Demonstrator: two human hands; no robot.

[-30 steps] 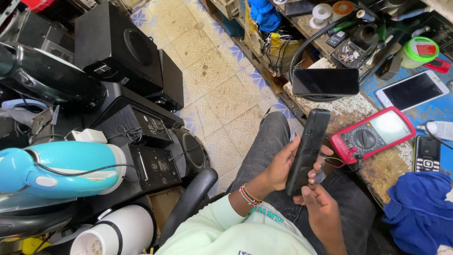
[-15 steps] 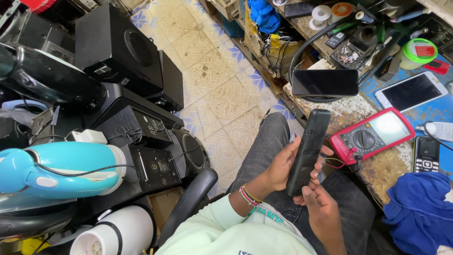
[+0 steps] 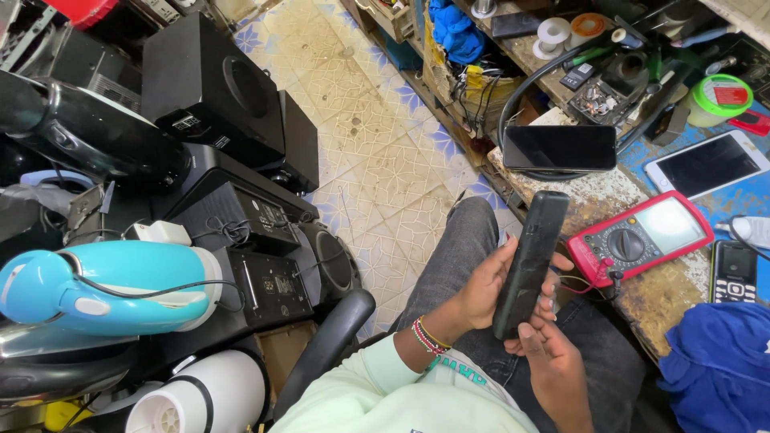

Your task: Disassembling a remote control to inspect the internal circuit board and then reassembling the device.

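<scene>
Head view: black slim remote-like device (image 3: 529, 261) held over lap just left of red multimeter (image 3: 640, 237), left hand (image 3: 481, 287) wrapped round its mid, right hand (image 3: 549, 362) pinching bottom end; looks light, rigid, smooth-ish, best gripped by long edges.

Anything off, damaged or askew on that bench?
Yes. The workbench top is worn, its paint flaked off around the red multimeter. A black phone lies at the bench's corner, one end past the edge. Both hands, left and right, hold a long black remote that shows no damage.
</scene>
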